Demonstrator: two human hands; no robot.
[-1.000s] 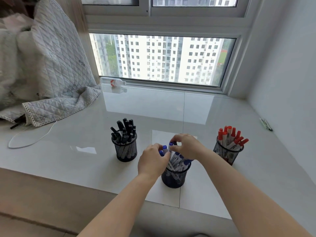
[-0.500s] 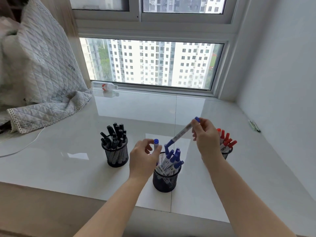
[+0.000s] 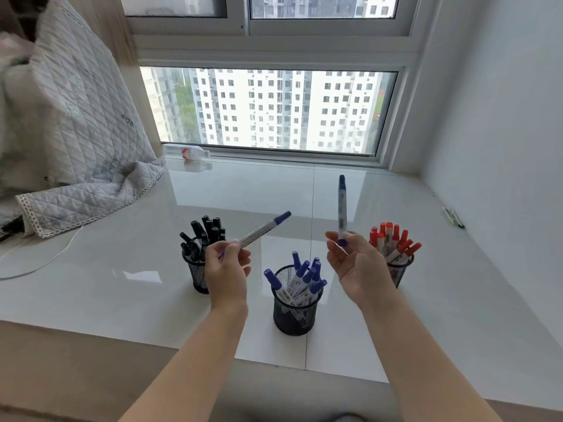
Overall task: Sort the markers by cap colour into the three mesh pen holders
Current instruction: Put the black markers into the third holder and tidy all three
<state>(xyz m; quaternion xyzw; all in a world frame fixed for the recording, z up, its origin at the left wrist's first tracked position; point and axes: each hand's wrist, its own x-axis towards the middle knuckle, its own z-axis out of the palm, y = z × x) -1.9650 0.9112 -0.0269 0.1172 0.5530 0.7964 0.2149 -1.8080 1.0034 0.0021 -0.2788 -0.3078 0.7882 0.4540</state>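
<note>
1. A quilted blanket [image 3: 76, 132] is slumping at the far left of the glossy white sill [image 3: 91, 284], with a thin white cable [image 3: 45, 263] trailing from under it; both are lying well apart from the work.
2. The left mesh holder [image 3: 196, 277] is standing packed with black-capped markers [image 3: 204, 236], bunched upright and leaning outward against the wire rim.
3. The left hand [image 3: 227, 269] is pinching a blue-capped marker [image 3: 262, 231] near its lower end, fingers curled round the slim white barrel, cap tilting up and to the right.
4. The middle holder [image 3: 294, 315], black perforated mesh, is sitting between the two hands, and its blue-capped markers [image 3: 300, 281] are leaning loosely inside.
5. The right hand [image 3: 355, 263] is holding a second blue marker [image 3: 342, 208] almost upright by its bottom end, fingertips gripping it and the palm turning upward.
6. The right holder [image 3: 399, 269] is keeping the red-capped markers [image 3: 393, 242] together, partly behind that hand.
7. Judging by the colours, both held markers are belonging in the middle holder.
</note>
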